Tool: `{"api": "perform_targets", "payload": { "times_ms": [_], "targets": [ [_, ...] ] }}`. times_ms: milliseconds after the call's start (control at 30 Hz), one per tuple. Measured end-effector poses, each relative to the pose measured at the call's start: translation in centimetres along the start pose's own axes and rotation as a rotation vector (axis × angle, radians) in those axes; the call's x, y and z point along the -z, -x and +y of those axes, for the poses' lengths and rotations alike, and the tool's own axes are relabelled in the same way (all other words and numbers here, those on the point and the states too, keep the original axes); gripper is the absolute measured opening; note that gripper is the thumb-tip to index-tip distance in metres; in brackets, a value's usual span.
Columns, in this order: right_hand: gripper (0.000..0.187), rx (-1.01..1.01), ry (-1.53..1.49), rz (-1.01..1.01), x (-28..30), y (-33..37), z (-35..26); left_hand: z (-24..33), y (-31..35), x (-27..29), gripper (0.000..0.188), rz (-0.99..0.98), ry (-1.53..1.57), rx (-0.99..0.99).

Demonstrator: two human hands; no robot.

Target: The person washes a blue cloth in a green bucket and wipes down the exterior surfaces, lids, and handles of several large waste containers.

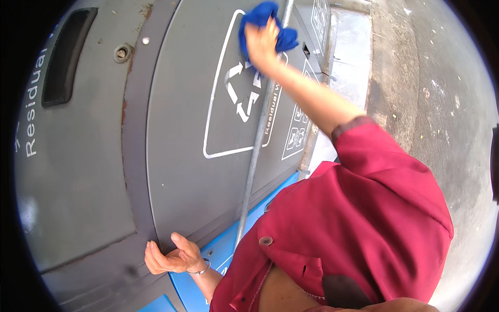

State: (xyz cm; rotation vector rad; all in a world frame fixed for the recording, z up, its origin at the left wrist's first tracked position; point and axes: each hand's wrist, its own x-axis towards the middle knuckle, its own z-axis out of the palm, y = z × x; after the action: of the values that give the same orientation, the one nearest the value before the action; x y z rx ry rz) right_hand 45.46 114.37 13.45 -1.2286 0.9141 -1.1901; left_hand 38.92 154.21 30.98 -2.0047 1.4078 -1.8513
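Note:
My right hand (pixel 262 46), at the end of an outstretched arm, presses a bunched blue cloth (pixel 287 39) against the dark grey bin panel (pixel 179 104). The cloth covers the upper part of a white recycling-arrows sign. My left hand (pixel 174 256), with a bracelet at the wrist, is at the panel's lower left edge. Its fingers are loosely bent, the thumb stands apart, and nothing shows in it. A thin grey metal pole (pixel 254 161) slants across in front of the panel, passing beside the cloth.
Left of a rust-edged frame strip (pixel 136 156) is another grey panel (pixel 93 171) with a black slot-shaped handle (pixel 69 57) and a round lock (pixel 122 52). Blue panelling (pixel 210 252) runs below. Paved ground (pixel 416 78) lies at the right.

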Motion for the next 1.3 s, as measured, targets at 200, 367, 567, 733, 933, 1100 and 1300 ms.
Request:
{"api": "perform_targets", "payload": {
  "times_ms": [200, 367, 567, 733, 933, 1100, 1300],
  "targets": [
    [0.082, 0.36, 0.036, -0.441, 2.6, 22.8, 1.2, 0.1, -0.9, -0.3, 0.04, 0.032, 0.021, -0.004],
    [0.075, 0.292, -0.012, -0.07, 0.2, 15.7, 2.2, 0.0, -0.8, -0.5, 0.037, 0.061, 0.114, 0.018],
    [0.07, 0.067, 0.147, 0.242, -1.5, -9.3, 7.0, 0.5, -1.2, -0.8, 0.039, 0.078, 0.12, 0.041],
    [0.047, 0.41, 0.124, 0.113, 2.4, 0.1, 4.7, 0.4, -0.3, -0.4, 0.042, 0.03, 0.004, 0.06],
    [0.061, 0.292, 0.087, -0.215, 7.0, 18.3, 4.3, 0.6, -1.0, -0.3, 0.043, 0.015, -0.044, 0.071],
    [0.058, 0.1, -0.063, -0.087, 5.3, 15.4, 7.7, 1.3, -0.9, -0.4, 0.04, 0.015, -0.07, 0.083],
    [0.055, -0.259, -0.094, 0.067, 3.7, 1.3, 12.9, 2.2, -1.2, 0.7, 0.036, -0.043, -0.131, 0.113]
  ]
}}
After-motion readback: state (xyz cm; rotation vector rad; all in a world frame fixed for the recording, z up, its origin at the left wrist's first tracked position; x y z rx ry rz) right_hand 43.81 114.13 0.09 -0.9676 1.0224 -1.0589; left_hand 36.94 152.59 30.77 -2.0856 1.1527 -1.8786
